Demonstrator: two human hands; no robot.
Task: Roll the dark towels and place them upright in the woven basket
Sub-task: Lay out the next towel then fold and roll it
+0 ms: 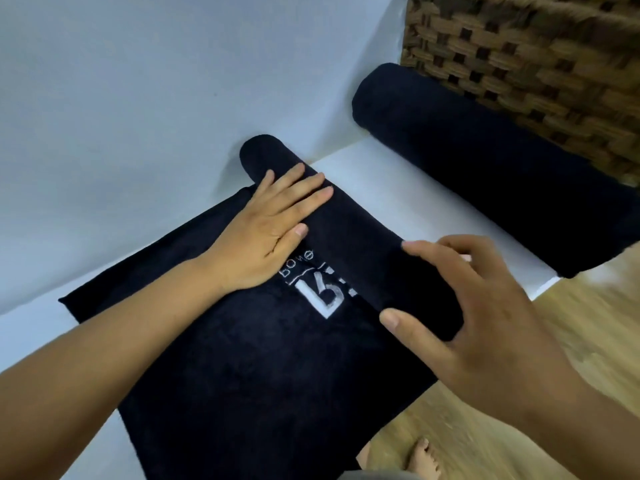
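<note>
A dark towel (263, 368) with a white printed logo lies spread on the white surface (408, 209), its far part wound into a roll (349, 230). My left hand (266, 230) lies flat with straight fingers on the roll's left part. My right hand (485, 306) has its fingers spread and slightly bent over the roll's right end, thumb against the roll's near side. A second dark towel (485, 161), fully rolled, lies on its side beyond, against the woven basket (540, 64) at the top right.
A white wall (138, 98) rises just behind and to the left of the surface. The surface ends at the right over a wooden floor (502, 427), where a bare foot (422, 459) shows.
</note>
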